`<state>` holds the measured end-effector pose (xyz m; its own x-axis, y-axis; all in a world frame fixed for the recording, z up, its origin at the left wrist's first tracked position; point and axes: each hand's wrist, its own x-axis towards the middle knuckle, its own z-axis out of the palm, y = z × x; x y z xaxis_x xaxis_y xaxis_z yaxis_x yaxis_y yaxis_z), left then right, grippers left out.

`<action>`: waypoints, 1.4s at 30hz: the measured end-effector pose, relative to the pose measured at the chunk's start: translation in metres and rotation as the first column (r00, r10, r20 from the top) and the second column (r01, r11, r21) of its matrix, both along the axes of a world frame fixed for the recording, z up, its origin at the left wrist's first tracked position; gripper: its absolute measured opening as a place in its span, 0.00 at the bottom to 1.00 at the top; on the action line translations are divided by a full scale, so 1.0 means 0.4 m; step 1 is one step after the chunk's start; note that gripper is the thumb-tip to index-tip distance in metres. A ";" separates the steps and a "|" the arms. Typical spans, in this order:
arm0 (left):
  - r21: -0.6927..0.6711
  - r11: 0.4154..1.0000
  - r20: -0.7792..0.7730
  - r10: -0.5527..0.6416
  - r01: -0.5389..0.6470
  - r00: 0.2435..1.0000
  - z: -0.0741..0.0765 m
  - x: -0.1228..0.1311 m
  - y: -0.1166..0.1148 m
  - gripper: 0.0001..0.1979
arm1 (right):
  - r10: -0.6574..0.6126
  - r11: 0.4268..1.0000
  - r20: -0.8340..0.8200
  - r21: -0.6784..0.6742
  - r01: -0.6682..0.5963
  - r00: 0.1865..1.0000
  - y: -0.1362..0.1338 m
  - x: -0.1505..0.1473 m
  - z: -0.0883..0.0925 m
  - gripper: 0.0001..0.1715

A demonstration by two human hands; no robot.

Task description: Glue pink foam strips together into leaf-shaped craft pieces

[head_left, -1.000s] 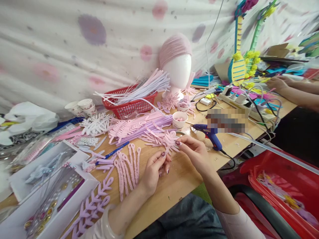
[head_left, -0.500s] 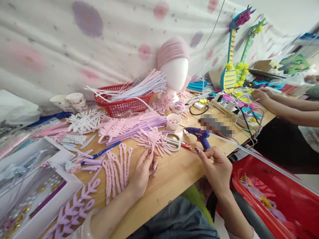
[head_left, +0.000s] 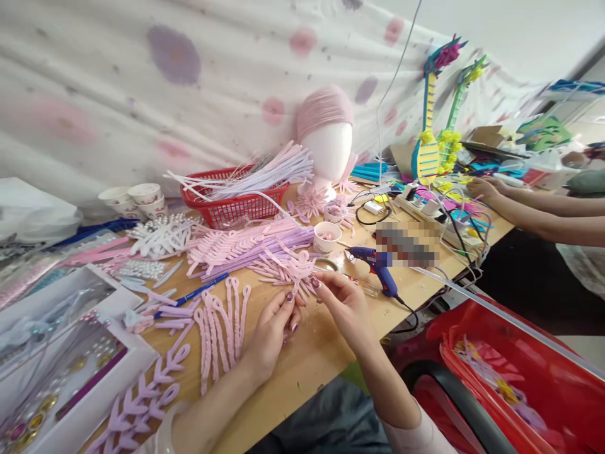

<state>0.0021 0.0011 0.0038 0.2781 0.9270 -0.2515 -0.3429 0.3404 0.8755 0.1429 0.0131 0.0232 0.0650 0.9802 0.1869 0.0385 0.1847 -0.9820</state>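
Fuzzy pink looped piece (head_left: 299,267) at frame centre, above smooth wooden counter (head_left: 321,362); lower end pinched tight between left-hand fingers (head_left: 282,306). Right-hand fingers (head_left: 331,299) nearly closed by its right edge, can't tell if gripping. Left of centre, twisted fuzzy pink strips (head_left: 220,334) with looped ends; lower left, leafy purple sprigs (head_left: 140,399). Right of centre, hard blue glue gun (head_left: 379,267).

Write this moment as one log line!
left hand: pinching fuzzy pale-pink looped piece | right hand: close beside it, contact unclear | blue plastic glue gun: on tan wooden table
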 end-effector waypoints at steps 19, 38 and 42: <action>-0.005 1.000 0.028 -0.022 0.022 0.999 0.004 0.001 0.004 0.15 | 0.004 0.999 -0.065 -0.052 -0.008 0.998 0.037 0.002 -0.008 0.13; 0.012 0.999 0.019 -0.037 0.036 0.999 0.009 -0.001 0.005 0.15 | 0.145 0.985 -0.034 -0.092 -0.148 0.989 0.051 0.034 0.003 0.14; 0.015 0.999 0.018 -0.036 0.036 0.999 0.010 -0.002 0.003 0.14 | 0.161 0.977 -0.042 -0.136 -0.165 0.986 0.049 0.039 0.012 0.15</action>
<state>0.0014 0.0024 0.0078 0.3158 0.9199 -0.2326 -0.3468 0.3401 0.8741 0.1585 0.0328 0.0280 -0.0941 0.9944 0.0486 -0.0116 0.0478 -0.9988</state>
